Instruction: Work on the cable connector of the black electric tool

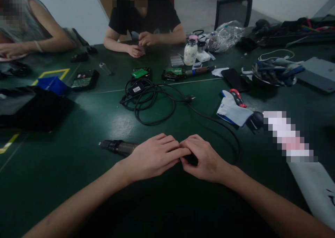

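Note:
An electric screwdriver (116, 147) lies along the green table, its bit end to the left. Its rear part disappears under my left hand (154, 156), whose fingers close over the handle. Fingertips of both hands meet at the tool's rear end. My right hand (205, 158) is curled in a pinch, and whatever it holds there is hidden. A black cable (230, 126) curves down from a coiled cord and passes out of sight behind the right hand.
A coiled cord with a power adapter (136, 89) and plug (190, 98) lies ahead. Circuit-board units (85, 80), a phone (235, 79), a glove (232, 109), a red-handled tool (237, 98) and a bottle (190, 52) stand around. Two people sit opposite. A black box (28, 107) is left.

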The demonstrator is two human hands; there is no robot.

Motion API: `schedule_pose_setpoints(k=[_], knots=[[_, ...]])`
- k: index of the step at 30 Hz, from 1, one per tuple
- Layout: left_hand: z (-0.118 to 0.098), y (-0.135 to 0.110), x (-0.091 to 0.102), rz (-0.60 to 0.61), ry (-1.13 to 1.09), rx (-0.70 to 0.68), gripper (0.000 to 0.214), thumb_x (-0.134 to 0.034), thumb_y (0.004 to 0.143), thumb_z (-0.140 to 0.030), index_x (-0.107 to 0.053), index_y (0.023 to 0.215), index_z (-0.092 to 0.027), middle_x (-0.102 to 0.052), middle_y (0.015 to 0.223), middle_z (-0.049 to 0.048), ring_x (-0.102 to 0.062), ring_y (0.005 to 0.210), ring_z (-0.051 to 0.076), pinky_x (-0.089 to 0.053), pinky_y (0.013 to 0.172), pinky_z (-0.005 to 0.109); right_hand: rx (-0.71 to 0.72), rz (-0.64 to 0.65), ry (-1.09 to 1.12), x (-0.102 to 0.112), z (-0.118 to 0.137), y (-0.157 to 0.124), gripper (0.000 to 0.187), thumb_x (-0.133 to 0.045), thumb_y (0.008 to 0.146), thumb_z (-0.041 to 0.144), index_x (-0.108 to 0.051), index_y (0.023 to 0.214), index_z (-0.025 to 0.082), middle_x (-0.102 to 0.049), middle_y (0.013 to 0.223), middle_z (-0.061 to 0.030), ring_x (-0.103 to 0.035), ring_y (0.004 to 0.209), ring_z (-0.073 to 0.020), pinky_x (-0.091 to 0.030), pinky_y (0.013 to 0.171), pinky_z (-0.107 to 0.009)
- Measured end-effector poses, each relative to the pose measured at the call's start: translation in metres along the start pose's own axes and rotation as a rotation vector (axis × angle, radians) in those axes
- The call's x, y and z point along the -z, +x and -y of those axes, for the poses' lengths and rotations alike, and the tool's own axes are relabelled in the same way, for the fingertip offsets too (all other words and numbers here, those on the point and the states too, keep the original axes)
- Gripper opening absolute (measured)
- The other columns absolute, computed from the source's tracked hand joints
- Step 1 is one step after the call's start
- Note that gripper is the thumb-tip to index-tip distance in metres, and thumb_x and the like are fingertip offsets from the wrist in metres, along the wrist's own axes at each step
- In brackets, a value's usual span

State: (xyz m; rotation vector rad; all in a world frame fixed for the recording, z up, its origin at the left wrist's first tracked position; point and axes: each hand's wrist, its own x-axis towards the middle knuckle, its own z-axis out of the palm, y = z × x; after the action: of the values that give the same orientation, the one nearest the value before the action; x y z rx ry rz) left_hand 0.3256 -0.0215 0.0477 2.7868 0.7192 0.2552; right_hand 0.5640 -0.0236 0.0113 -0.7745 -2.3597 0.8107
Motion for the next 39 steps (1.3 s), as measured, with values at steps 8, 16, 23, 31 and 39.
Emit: schedule_pose_setpoints(k=[8, 16, 23, 31, 39], knots=[[-0.0002, -0.0002, 0.0021, 0.010, -0.057, 0.007, 0.042, -0.058, 0.100, -0.024, -0.054, 0.142, -0.027, -0.067, 0.124, 0.0042, -0.061, 0.110, 0.021, -0.047, 0.096, 0.038, 0.007, -0.015, 0.000, -0.0009, -0.0002, -0.0003, 0.015, -0.062, 0.091, 0.013, -0.057, 0.103, 0.021, -0.067, 0.095, -0.0043, -0.063, 0.087, -0.0223, -0.048, 0.093, -0.045], [-0.0002, 0.0004, 0.0025, 0.022, -0.103, -0.004, 0.046, -0.060, 0.098, -0.022, -0.053, 0.143, -0.026, -0.066, 0.129, 0.0047, -0.060, 0.116, 0.021, -0.046, 0.101, 0.039, 0.010, -0.013, -0.012, -0.0025, -0.0015, -0.0015, 0.013, -0.062, 0.091, 0.013, -0.058, 0.101, 0.020, -0.066, 0.094, -0.0043, -0.063, 0.089, -0.0223, -0.047, 0.094, -0.044], [-0.0001, -0.0004, 0.0004, -0.012, -0.024, 0.008, 0.039, -0.057, 0.102, -0.030, -0.054, 0.141, -0.026, -0.067, 0.124, 0.0053, -0.061, 0.111, 0.022, -0.047, 0.096, 0.039, -0.001, -0.009, -0.002, -0.0019, -0.0011, -0.0009, 0.014, -0.062, 0.092, 0.013, -0.058, 0.103, 0.020, -0.066, 0.096, -0.0046, -0.063, 0.089, -0.0223, -0.047, 0.094, -0.044], [-0.0001, -0.0010, -0.0012, -0.002, -0.006, 0.009, 0.037, -0.054, 0.105, -0.028, -0.053, 0.142, -0.026, -0.068, 0.123, 0.0044, -0.061, 0.109, 0.022, -0.046, 0.094, 0.039, -0.002, -0.005, 0.005, -0.0017, -0.0009, -0.0009, 0.015, -0.062, 0.092, 0.014, -0.059, 0.106, 0.020, -0.067, 0.097, -0.0048, -0.064, 0.090, -0.0224, -0.047, 0.094, -0.044], [-0.0010, 0.0001, 0.0044, 0.040, -0.123, 0.023, 0.044, -0.061, 0.098, -0.023, -0.053, 0.142, -0.027, -0.066, 0.129, 0.0036, -0.060, 0.118, 0.021, -0.044, 0.104, 0.039, 0.011, -0.014, -0.003, -0.0021, -0.0012, -0.0011, 0.011, -0.062, 0.092, 0.013, -0.058, 0.100, 0.019, -0.065, 0.093, -0.0041, -0.063, 0.088, -0.0217, -0.046, 0.094, -0.043]])
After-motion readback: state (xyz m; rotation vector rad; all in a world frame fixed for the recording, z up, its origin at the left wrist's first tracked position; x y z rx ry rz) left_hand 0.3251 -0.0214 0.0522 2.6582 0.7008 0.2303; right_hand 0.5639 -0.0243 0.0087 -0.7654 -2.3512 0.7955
